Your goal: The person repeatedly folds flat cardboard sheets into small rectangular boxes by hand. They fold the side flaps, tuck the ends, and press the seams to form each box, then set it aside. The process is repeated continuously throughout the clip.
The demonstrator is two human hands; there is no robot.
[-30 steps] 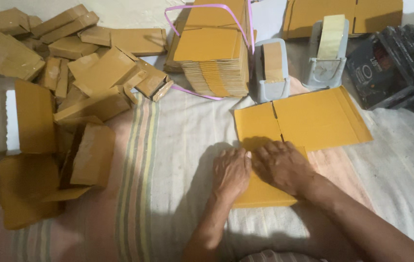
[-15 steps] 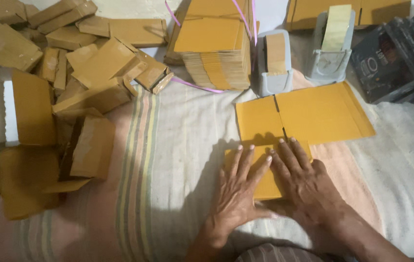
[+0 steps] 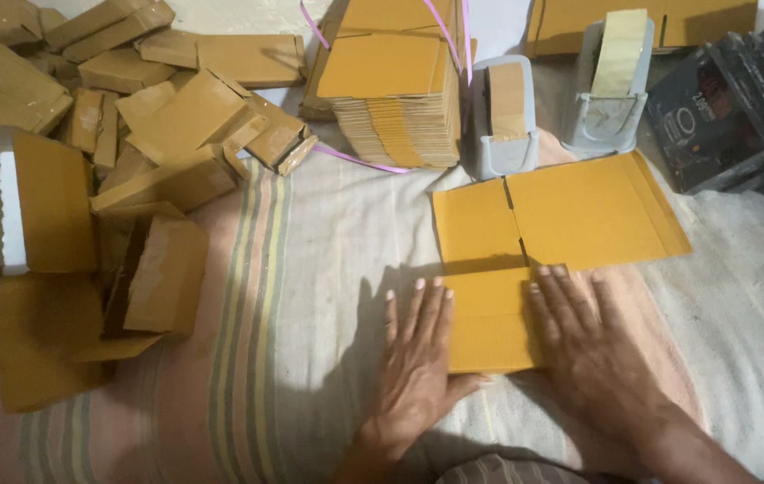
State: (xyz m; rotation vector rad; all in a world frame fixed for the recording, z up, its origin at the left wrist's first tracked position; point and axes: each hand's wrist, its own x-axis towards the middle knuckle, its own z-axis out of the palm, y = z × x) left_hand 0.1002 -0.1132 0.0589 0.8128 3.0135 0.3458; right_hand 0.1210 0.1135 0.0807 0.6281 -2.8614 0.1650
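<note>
Head view: flat yellow cardboard blank (image 3: 561, 224), near flap folded.

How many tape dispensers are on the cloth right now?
2. One grey tape dispenser stands right of the stack of flat cartons; the second dispenser stands further right, beside the dark boxes.

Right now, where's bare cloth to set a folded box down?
Free: the striped cloth between the folded box pile and the left hand; also the pale cloth right of the right hand, below the flat cardboard blank. Crowded: the left edge, and the top by the blank stack and tape dispensers.
</note>
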